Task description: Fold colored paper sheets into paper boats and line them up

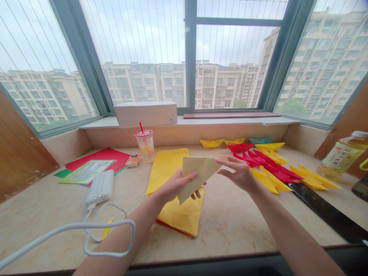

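At the centre of the frame, the fingers of my left hand (181, 184) grasp a folded pale-yellow paper (198, 170), thumb across its face. My right hand (240, 173) has fingertips touching the paper's right corner; I cannot tell whether they pinch it. On the worktop (238, 224), left of centre, a clear lidded cup (146, 147) with a red straw (140, 126) holds something yellowish. Toward the right edge, a labelled bottle (340, 156) holds amber liquid. The white box (145, 116), upper left of centre, hides its contents.
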Motion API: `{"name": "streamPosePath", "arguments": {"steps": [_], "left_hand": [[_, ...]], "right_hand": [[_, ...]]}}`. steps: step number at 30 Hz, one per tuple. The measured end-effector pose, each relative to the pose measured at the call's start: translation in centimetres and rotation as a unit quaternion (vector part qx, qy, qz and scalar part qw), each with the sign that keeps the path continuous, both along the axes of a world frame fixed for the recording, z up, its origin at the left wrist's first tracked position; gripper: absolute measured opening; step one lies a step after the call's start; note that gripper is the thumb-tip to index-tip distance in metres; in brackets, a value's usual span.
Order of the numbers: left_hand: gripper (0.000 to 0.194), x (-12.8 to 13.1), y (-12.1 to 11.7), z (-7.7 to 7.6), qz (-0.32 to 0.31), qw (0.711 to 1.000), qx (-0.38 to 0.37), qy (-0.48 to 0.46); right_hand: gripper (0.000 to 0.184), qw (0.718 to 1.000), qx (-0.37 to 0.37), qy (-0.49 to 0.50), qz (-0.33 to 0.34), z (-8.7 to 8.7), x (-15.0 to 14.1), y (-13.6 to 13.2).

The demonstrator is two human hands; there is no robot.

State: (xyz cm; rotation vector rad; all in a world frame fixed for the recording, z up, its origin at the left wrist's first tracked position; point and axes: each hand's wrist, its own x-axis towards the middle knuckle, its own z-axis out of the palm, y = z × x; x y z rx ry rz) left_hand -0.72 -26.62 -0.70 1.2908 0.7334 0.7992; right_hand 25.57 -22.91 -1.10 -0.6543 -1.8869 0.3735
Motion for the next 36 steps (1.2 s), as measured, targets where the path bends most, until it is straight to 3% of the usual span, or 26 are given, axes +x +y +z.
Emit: {"name": "streamPosePath", "arguments": {"steps": [3, 7, 9, 12, 15, 21, 27, 33, 36], "left_hand": [[0.044, 0.1, 0.5, -0.1, 0.046, 0.999, 0.000, 0.004], [0.048, -0.1, 1.4, 0.0, 0.177, 0.983, -0.016, -0.054], [0.044, -0.2, 1.8, 0.1, 0.218, 0.971, -0.027, -0.092], [0.030, -0.4, 2.1, 0.1, 0.208, 0.970, -0.026, -0.125], [0.032, -0.3, 2.1, 0.0, 0.211, 0.969, 0.014, -0.130], [0.038, 0.2, 1.9, -0.2, 0.294, 0.940, 0.135, -0.112], [0.048, -0.2, 1.8, -0.4, 0.379, 0.893, 0.243, -0.016], [0.063, -0.5, 2.4, -0.8, 0.367, 0.905, 0.215, -0.023], [0.069, -0.4, 2.5, -1.1, 0.347, 0.915, 0.208, 0.017]], "right_hand": [[0.027, 0.999, 0.010, 0.009, -0.034, 0.0, 0.6, 0.5], [0.026, 0.986, 0.001, 0.108, -0.125, 0.1, 1.4, 1.3], [0.027, 0.979, -0.015, 0.154, -0.136, 0.0, 1.4, 1.6], [0.027, 0.975, -0.031, 0.182, -0.121, -0.4, 0.7, 1.7], [0.027, 0.975, -0.040, 0.186, -0.117, -0.8, -0.3, 1.6], [0.027, 0.970, -0.067, 0.211, -0.105, -1.2, -1.2, 1.6], [0.027, 0.967, -0.106, 0.217, -0.079, -1.5, -1.4, 1.5], [0.035, 0.969, -0.136, 0.205, -0.030, -2.0, -1.6, 1.6], [0.035, 0.967, -0.138, 0.209, -0.037, -2.0, -1.4, 1.9]]}}
